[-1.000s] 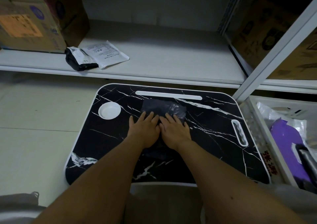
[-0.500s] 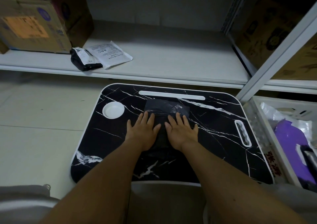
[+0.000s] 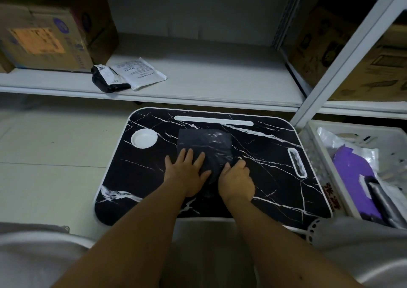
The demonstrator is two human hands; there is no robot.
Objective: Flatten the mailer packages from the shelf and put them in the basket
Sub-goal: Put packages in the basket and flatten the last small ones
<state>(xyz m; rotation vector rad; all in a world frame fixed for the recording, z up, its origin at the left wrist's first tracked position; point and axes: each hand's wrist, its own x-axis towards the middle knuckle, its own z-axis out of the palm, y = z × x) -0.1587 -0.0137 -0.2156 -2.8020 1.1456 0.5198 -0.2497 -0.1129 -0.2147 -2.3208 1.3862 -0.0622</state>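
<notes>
black marble lap desk (image 3: 154, 190), tiled floor (image 3: 55, 146), white shelf (image 3: 220, 78)

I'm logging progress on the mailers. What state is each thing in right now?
Black mailer: spread flat on the lap desk.
Left hand: fingers straight, pressing it.
Right hand: fingers curled on its right edge.
Black package, white mailer: on shelf.
Basket: holds mailers.

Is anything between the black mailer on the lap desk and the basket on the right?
Nothing visible. The black mailer lies under both hands; only bare lap desk separates it from the basket, already partly filled.
</notes>
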